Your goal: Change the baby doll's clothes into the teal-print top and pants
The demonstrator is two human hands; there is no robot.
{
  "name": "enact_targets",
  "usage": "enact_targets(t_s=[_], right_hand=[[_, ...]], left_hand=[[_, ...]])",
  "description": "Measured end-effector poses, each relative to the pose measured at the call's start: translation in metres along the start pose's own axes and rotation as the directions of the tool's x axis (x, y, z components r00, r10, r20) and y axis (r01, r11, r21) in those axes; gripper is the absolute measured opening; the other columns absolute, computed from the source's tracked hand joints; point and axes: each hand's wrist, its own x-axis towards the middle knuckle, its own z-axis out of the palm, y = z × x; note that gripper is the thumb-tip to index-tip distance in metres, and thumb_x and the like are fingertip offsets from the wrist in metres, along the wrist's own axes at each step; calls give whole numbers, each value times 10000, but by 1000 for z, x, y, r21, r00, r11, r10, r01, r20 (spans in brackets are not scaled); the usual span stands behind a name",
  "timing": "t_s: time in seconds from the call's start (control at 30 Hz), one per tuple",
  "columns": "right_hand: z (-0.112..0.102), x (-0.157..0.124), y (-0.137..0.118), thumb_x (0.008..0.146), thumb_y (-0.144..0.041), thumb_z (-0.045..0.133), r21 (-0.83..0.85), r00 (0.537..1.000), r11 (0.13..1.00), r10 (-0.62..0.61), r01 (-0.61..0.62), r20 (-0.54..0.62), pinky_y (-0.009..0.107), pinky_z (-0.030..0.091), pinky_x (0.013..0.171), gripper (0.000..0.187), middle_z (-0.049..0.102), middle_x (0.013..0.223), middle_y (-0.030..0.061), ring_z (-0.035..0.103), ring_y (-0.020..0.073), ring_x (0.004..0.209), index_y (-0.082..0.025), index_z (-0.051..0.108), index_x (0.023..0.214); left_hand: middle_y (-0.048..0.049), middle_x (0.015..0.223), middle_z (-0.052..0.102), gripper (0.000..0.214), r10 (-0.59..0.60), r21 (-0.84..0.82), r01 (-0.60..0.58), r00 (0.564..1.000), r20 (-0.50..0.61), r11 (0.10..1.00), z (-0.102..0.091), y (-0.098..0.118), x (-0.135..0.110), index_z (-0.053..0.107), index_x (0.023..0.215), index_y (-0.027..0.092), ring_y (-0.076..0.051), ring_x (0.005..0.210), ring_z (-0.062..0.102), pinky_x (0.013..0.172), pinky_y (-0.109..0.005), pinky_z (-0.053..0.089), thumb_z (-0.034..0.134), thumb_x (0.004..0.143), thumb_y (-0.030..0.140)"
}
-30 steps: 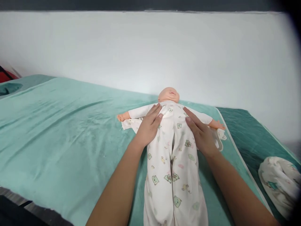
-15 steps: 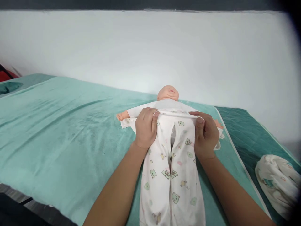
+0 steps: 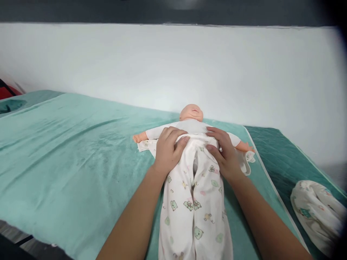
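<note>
A baby doll (image 3: 191,112) lies on its back with its head toward the wall and its arms stretched out sideways. White printed baby pants (image 3: 199,195) with green bears cover its lower body, a slit showing at the crotch. My left hand (image 3: 170,150) rests on one side of the waistband, thumb and fingers apart. On the other side, my right hand (image 3: 222,153) lies with its fingers spread over the fabric. Loose printed cloth (image 3: 148,145) sticks out from under the doll near its arms. The feet are out of view.
A pale green cover (image 3: 67,155) lies beneath the doll, with a darker green cover (image 3: 273,155) to the right. There a bunched white printed cloth (image 3: 317,213) rests. A white wall (image 3: 121,65) borders the far side. Something red (image 3: 7,92) shows at far left.
Both hands have loosened from pinching the raised waistband and now lie on it with fingers spread. The waistband has come down against the doll's belly. The view has tilted up slightly.
</note>
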Motion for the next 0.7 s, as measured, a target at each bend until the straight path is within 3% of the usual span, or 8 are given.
enact_targets(t_s=[0.13,0.27,0.5,0.7], right_hand=[[-3,2,5,953,-399,565,-21,991,1000,-15,18,136,533,287,1183,396,456,1505,49,349,268,1431,-320,520,1339],[-4,3,7,919,-415,624,-27,988,1000,7,-3,157,541,250,1195,405,419,1535,40,276,270,1472,-322,525,1300],[-7,4,-1,865,-410,696,-19,982,996,86,-84,170,538,301,1146,359,339,1568,47,295,298,1451,-304,509,1152],[-9,6,-6,869,-361,690,-64,981,997,59,-48,183,511,371,1062,228,362,1527,44,372,308,1372,-276,520,996]], left_hand=[[-70,1160,610,275,-48,6,48,996,78,999,2,-1,1,643,1124,231,-206,1136,551,1031,-390,449,600,922,414],[-73,1236,588,303,-67,-21,71,987,143,997,2,-1,2,627,1109,237,-222,1227,514,1088,-410,418,692,858,394],[-76,1328,541,276,-45,-37,53,979,198,998,1,-2,3,610,985,236,-251,1312,455,1120,-447,384,735,814,413],[-75,1301,564,248,47,-4,-47,979,199,999,2,-3,2,568,872,218,-251,1278,460,1071,-438,405,723,828,407]])
